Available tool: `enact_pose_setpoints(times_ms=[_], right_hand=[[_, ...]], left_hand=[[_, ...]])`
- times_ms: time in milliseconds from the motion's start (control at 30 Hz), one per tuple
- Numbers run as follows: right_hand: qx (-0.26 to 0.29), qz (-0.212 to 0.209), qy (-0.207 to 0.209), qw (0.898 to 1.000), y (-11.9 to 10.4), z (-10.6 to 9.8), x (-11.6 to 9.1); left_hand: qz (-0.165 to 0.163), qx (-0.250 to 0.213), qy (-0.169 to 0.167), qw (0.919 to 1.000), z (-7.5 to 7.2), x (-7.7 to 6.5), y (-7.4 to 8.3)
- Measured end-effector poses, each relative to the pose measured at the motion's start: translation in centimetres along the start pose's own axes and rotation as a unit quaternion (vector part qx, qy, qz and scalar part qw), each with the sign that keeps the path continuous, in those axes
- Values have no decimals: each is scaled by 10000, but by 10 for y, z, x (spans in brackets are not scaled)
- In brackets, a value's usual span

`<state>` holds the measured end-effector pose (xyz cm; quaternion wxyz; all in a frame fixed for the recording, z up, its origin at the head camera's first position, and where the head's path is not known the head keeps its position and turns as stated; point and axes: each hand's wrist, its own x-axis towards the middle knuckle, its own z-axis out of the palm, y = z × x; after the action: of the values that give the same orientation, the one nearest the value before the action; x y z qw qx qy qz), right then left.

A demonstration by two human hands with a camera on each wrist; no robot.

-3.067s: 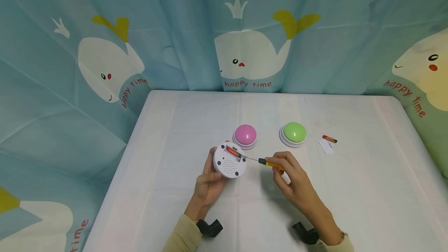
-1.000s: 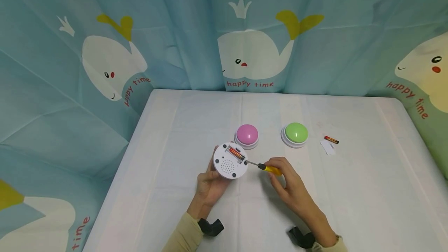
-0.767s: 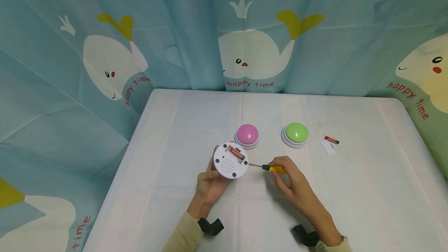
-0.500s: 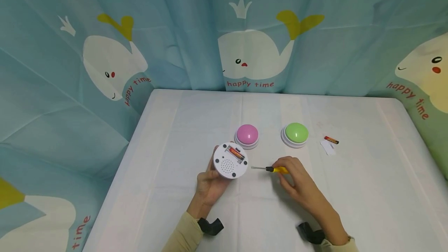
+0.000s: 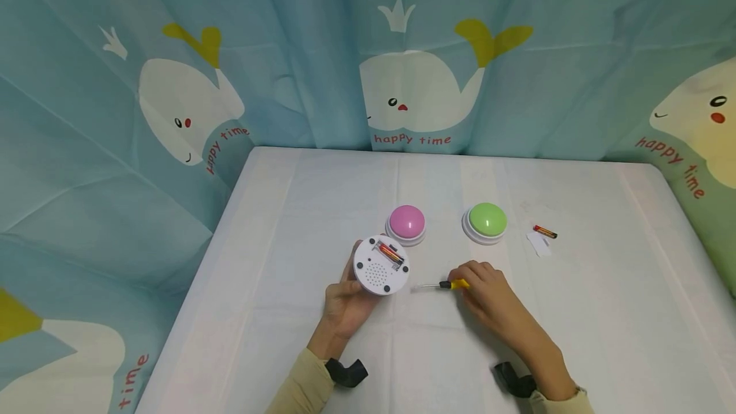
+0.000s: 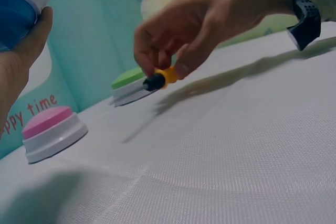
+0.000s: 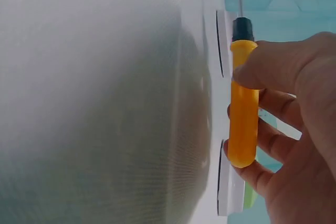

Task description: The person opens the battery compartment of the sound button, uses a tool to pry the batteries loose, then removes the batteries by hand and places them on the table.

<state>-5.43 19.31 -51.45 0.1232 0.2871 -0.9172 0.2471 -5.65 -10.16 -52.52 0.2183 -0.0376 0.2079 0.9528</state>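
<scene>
My left hand (image 5: 344, 304) grips a round push-button buzzer (image 5: 376, 275) with its underside turned up. In the left wrist view its blue dome (image 6: 14, 20) faces down. A red and black battery (image 5: 391, 253) lies in the uncovered compartment on the underside, beside speaker holes. My right hand (image 5: 490, 296) pinches a screwdriver (image 7: 244, 111) by its yellow handle, thumb on one side and fingers on the other. The shaft points left toward the buzzer, its tip apart from it and low over the white tablecloth.
A pink button buzzer (image 5: 407, 222) stands just behind the held one, and a green button buzzer (image 5: 487, 220) farther right. Right of that, a loose battery (image 5: 544, 232) lies beside a small white cover (image 5: 538, 245). A whale-printed curtain (image 5: 322, 82) borders the table.
The screwdriver tip was at the battery compartment; my right hand has drawn it away to the right and lowered it toward the table. My left hand has held the buzzer nearly still.
</scene>
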Motion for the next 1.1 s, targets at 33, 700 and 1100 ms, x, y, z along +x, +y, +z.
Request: enact_pose_setpoints(times_ms=[33, 700, 1100], right_hand=[[-31, 21, -38, 10000, 0, 0, 0], [-36, 706, -553, 9960, -4, 2, -2], [698, 558, -427, 9951, -12, -6, 13]], left_hand=[[-5, 15, -8, 10000, 0, 0, 0], [-116, 142, -80, 9998, -1, 0, -1], [-119, 305, -179, 9993, 4, 1, 0]])
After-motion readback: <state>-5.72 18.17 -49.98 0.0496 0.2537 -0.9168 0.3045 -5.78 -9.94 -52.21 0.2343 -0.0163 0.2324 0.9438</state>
